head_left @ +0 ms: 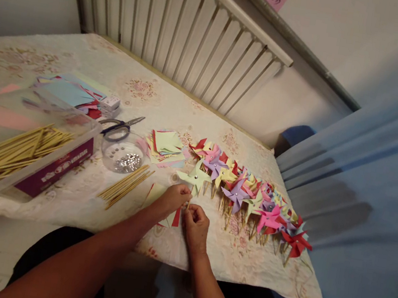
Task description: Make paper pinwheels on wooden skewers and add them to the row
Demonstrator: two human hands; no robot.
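Observation:
A pale green paper pinwheel [197,179] stands upright on a thin stick in front of me. My left hand [176,198] is closed, its fingertips pinching the stick just under the paper blades. Slightly lower, my right hand [196,225] has its fingers closed round the same stick, much of which they hide. Under my hands lie paper sheets with a red edge [176,217]. Finished pinwheels in pink, purple, yellow and red [239,194] crowd together on their sticks to the right of my hands.
Loose sticks [125,187] lie left of my hands, beside a round clear dish [105,157] of small metal pieces. Behind are scissors [121,126] and a stack of square papers [167,143]. A plastic box [90,134] of sticks stands left; a blue curtain [372,196] hangs right.

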